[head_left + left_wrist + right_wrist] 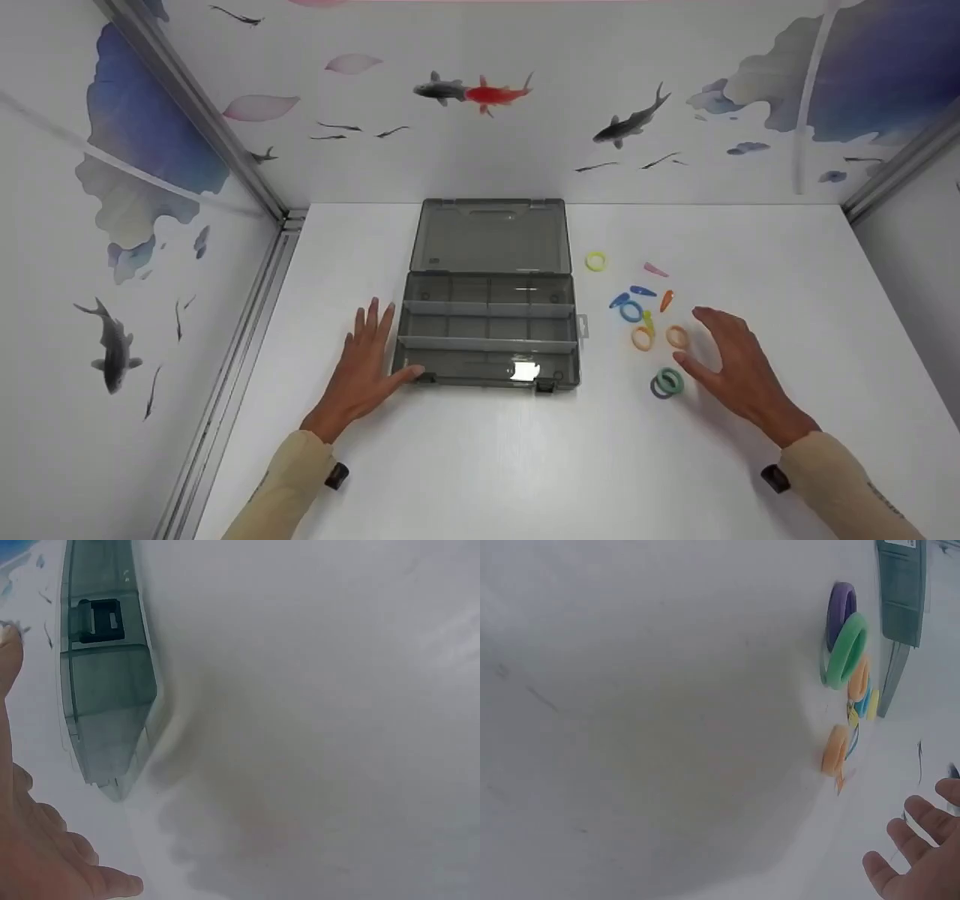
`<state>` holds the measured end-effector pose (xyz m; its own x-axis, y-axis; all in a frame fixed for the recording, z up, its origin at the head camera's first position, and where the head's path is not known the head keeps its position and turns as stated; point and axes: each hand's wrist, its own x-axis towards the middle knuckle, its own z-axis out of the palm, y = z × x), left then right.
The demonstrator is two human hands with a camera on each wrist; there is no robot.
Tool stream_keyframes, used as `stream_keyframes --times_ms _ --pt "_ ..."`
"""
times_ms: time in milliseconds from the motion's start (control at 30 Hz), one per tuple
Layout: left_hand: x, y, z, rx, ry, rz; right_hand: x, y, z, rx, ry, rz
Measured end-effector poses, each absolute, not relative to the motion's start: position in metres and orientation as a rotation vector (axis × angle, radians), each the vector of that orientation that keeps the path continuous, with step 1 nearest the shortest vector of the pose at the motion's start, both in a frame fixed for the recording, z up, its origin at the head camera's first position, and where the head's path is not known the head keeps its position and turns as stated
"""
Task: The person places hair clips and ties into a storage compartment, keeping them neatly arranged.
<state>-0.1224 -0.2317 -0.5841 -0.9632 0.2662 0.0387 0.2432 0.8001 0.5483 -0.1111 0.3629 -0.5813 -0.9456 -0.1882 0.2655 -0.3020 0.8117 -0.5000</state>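
A grey translucent compartment box (pixel 487 345) stands on the white table with its lid (pixel 491 236) laid back. Beside its left edge is my left hand (pixel 361 371), fingers spread and thumb over the front left corner. My right hand (pixel 739 367) hovers with bent, parted fingers just right of several small rings and hair clips, holding nothing. Nearest to it are an orange ring (pixel 677 337) and a green ring (pixel 670 380) overlapping a dark purple one (pixel 841 607). An orange clip (pixel 667 301), a pink clip (pixel 655 269) and blue clips (pixel 643 291) lie farther back.
A yellow ring (pixel 596 261) lies close to the lid's right side, and a blue ring (pixel 631 311) sits between the box and the clips. White panels (pixel 510 150) printed with fish rise behind the table, and a metal rail (pixel 247 330) runs along its left.
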Motion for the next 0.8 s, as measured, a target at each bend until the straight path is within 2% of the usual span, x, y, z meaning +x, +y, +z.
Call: stream_keyframes --times_ms 500,800 --pt "-0.111 -0.217 -0.606 0.269 2.775 1.272 -0.086 0.356 -0.605 0.552 -2.676 0.916" --pt "-0.109 -0.208 -0.613 0.225 2.711 1.422 -0.081 0.358 -0.612 0.558 -2.765 0.946"
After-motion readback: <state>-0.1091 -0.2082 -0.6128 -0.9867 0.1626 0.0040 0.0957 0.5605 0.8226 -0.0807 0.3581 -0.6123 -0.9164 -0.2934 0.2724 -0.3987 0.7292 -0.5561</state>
